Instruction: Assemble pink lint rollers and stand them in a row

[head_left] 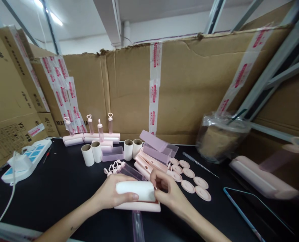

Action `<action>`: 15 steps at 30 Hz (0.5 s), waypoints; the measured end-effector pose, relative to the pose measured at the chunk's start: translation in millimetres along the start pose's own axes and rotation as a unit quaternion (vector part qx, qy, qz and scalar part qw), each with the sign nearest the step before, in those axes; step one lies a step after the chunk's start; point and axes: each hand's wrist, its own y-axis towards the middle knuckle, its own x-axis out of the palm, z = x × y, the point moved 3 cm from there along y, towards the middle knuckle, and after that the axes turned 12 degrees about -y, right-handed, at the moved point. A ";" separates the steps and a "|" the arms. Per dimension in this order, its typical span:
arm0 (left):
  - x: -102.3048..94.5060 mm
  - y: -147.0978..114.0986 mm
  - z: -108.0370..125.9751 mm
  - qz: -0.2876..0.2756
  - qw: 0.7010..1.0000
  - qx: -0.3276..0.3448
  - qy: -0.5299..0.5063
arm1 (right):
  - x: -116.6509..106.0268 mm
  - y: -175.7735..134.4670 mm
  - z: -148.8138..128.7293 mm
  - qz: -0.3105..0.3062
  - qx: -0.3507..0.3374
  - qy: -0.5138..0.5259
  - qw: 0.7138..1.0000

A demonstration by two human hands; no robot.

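I have the left hand (106, 192) clamped on a white roll (139, 188), thumb across its front, with a pink shell (139, 206) against it, around the middle of the desk's (63, 198) near side. The right hand (174, 195) bends its fingers at the roll's right end; whether they pinch it, I can't quite tell. A clear tube (138, 227) shows below the shell. The power strip (38, 153) lies by the desk's far left corner.

The roll (134, 189) is white, the housing (139, 207) pink
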 end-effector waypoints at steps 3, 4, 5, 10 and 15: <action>0.0 -0.8 0.2 0.010 1.000 0.014 0.024 | -0.1 0.9 -0.1 0.009 0.004 0.008 1.000; 0.2 -1.0 0.1 0.009 0.999 0.018 0.027 | -0.2 1.2 -0.3 0.013 0.005 0.008 1.000; 0.3 -1.2 0.2 0.008 0.999 0.022 0.028 | -0.1 1.4 -0.6 0.015 0.006 0.009 1.000; -0.8 -3.3 3.6 0.030 0.998 0.038 0.039 | 0.8 2.6 1.2 0.008 0.016 0.029 0.999; -1.5 -4.5 5.1 0.044 0.996 0.057 0.052 | 2.1 0.7 3.3 -0.004 0.034 0.030 0.999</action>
